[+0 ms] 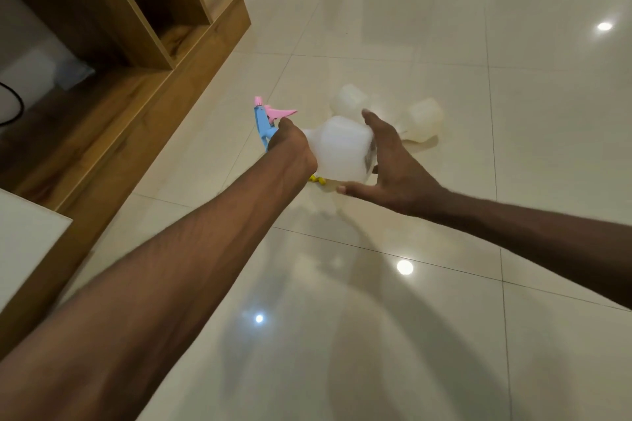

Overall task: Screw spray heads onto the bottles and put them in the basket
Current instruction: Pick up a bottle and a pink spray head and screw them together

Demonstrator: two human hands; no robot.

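While my left hand point(290, 147) clamps its fingers round the blue-and-pink spray head point(266, 123) at the neck, the translucent bottle point(338, 150) hangs over the floor point(444, 318), my right hand point(386, 161) cupping its base with fingers spread. I judge the screwing step is underway; next comes a firm twist, two spare bottles point(386, 109) lying just beyond.

A home living room: glossy cream floor tiles point(444, 318) and a low wooden shelf unit point(136, 27)
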